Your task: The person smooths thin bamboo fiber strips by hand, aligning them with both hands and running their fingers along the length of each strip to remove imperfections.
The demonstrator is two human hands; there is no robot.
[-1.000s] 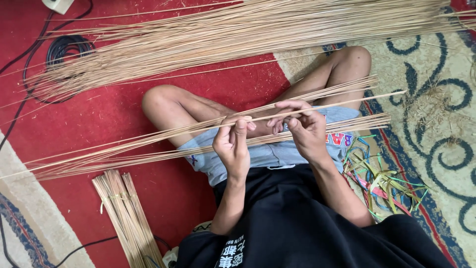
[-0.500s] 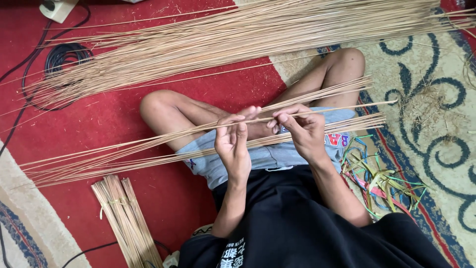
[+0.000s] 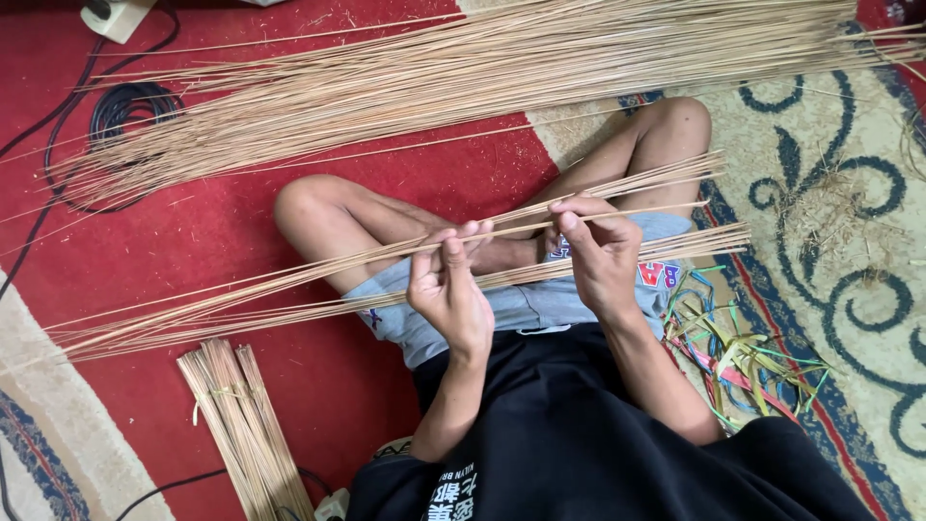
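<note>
- Tan, thin reed sticks (image 3: 289,289) lying in a loose sheaf across the lap, running from low left up to the right past the knee.
- Left hand (image 3: 449,289) closed in a pinch on one single stick (image 3: 521,228), thumb and fingertips together at mid-length.
- Right hand (image 3: 600,253) pinched on the same stick further right, fingers curled tight round it, held just above the sheaf.
- Step in hand, by the look of it: one stick picked out and lifted clear of the rest, being checked or sorted.
- Next move likely calls for a light two-point grip and a lift along the stick's own line, so as not to drag neighbours or snap it.
- Large pile of loose sticks (image 3: 463,77) spread on the far side across the red carpet (image 3: 193,222), well apart from the hands.
- Tied bundle of short sticks (image 3: 241,425) on the near left floor, beside the thigh.
- Coloured plastic strips (image 3: 743,352) in a tangle on the near right, just beside the hip, on the patterned rug (image 3: 830,193).
- Black cable coil (image 3: 125,101) and a white power strip (image 3: 114,17) at the far left, near the tips of the big pile.
- Open room: bare carpet between the left knee and the far pile; long stick ends overhang left and right, so wide swings would foul the pile or the cable.
- Near side blocked by torso and legs.
</note>
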